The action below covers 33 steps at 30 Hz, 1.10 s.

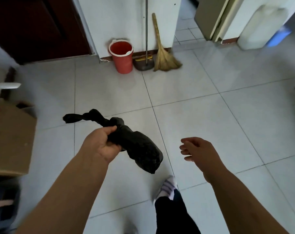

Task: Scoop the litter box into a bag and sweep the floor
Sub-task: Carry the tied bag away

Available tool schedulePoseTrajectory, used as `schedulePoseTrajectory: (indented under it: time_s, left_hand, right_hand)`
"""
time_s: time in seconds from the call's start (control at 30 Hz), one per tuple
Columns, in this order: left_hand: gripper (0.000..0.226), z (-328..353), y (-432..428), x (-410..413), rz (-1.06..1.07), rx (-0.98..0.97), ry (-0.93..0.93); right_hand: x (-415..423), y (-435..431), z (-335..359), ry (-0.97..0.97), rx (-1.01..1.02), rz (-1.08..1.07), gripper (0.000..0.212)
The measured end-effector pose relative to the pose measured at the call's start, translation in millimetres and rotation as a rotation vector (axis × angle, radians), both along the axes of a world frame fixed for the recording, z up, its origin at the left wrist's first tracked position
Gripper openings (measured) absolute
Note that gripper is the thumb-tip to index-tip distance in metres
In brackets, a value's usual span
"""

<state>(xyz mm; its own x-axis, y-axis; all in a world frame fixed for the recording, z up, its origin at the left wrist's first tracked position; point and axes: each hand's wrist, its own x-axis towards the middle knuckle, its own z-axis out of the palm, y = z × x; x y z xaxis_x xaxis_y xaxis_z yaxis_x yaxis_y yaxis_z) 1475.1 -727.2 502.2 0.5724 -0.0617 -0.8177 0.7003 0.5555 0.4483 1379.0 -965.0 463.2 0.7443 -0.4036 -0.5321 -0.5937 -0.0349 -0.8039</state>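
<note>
My left hand (102, 142) grips a knotted black plastic bag (140, 149) just below its knot; the filled end hangs to the right above the white tiled floor (202, 115). Empty and with loosely spread fingers, my right hand (196, 149) hovers to the right of the bag. Against the far white wall lean a straw broom (162, 54) and a dark dustpan (144, 64) with a long metal handle. The litter box is out of sight.
A red bucket (122, 55) stands left of the dustpan by the wall. A cardboard box (9, 141) sits at the left edge. A dark wooden door (33, 26) is at top left. My foot in a striped slipper (166, 188) is below the bag.
</note>
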Motion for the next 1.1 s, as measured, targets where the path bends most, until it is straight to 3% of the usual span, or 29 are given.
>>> schedulePoseTrajectory:
  time_s: [0.1,0.13,0.33,0.63,0.8,0.93,1.1]
  left_hand:
    - [0.035,-4,-24,63,0.029,0.057,0.008]
    - [0.034,-6,-44,118,0.04,0.03,0.013]
    - [0.019,-18,-72,221,0.12,-0.022,0.038]
    - [0.014,-40,-83,455,0.206,-0.002,0.131]
    - [0.018,-45,-86,581,0.191,0.021,0.13]
    - [0.034,-56,-92,677,0.217,0.057,0.127]
    - [0.033,-80,-102,785,0.258,0.078,0.122]
  right_hand:
    - [68,-25,-3,0.007,-0.004,0.035,0.015]
    - [133,-50,-12,0.007,0.011,0.058,0.016]
    - [258,-82,-17,0.053,-0.002,0.154,0.016]
    - [508,-99,-43,0.12,-0.018,0.222,0.015]
    - [637,-101,-48,0.123,-0.011,0.248,0.016]
    - [735,-106,-55,0.131,-0.017,0.287,0.017]
    - [847,-115,-82,0.18,-0.023,0.362,0.019]
